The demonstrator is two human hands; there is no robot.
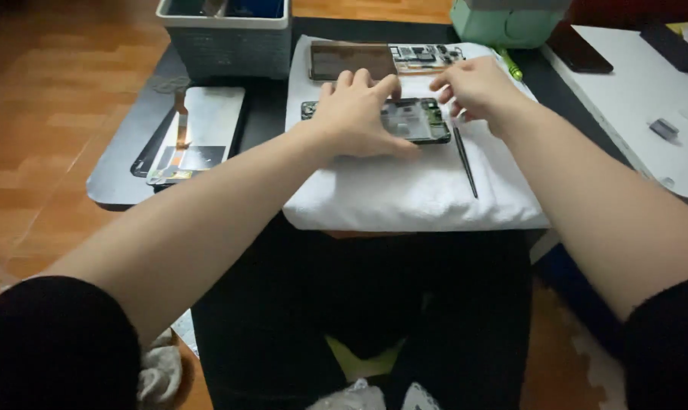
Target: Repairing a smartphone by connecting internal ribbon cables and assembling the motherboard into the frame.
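Two hands on opened phone (412,121): left hand (357,114) flat, pinning it; right hand (477,87) half-curled at its edge, grip unclear. Back panel (351,59) and screen (192,137) already off; board in place.

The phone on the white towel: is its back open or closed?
Open. The phone lies flat on the towel with its inner parts bared; the left hand presses on it.
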